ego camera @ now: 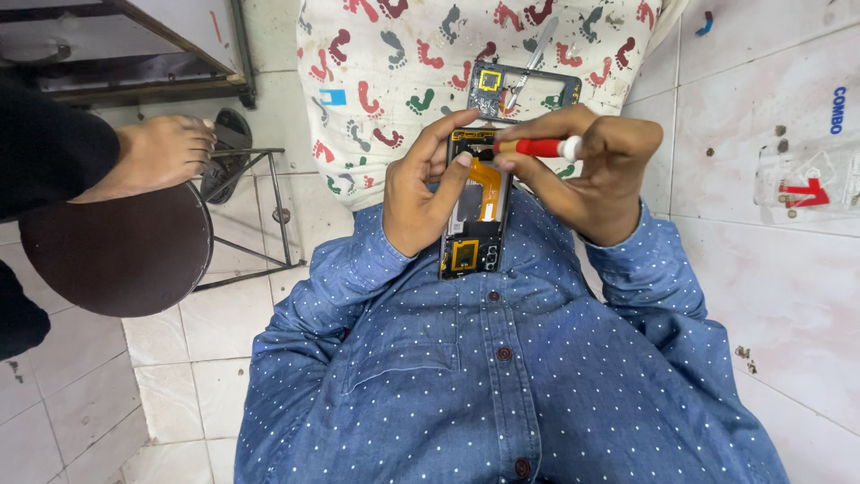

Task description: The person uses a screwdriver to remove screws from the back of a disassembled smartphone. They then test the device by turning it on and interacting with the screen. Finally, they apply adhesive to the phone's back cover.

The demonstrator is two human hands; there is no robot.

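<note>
Nearest the camera is your blue dotted denim shirt (502, 376), which fills the lower half of the head view from about 5 to 7 o'clock, its buttons running down the middle.

Above it, near the centre of the view, your left hand (421, 193) wraps the left edge of an opened smartphone (475, 211). Its back is off, so the orange flex cable and dark boards show. The thumb and forefinger curl over the top end, so that grip is closed on the phone, which stands upright in the view, its lower end touching your shirt.

Your right hand (596, 170), at about 1 o'clock from the phone, pinches a red-handled screwdriver (537, 147) with a white end cap. The tool lies nearly level, its tip at the phone's upper end, just beside your left forefinger. That grip is tight around the handle.

At 12 o'clock a grey phone frame (524, 90) lies on a white cloth printed with coloured footprints (394, 81), with metal tweezers (536, 56) resting across it.

At 9 o'clock another person's bare foot (157, 152) rests on the rim of a round dark stool (116, 255). White floor tiles (788, 296) spread to the right, and a clear plastic packet (806, 179) lies at 3 o'clock.
</note>
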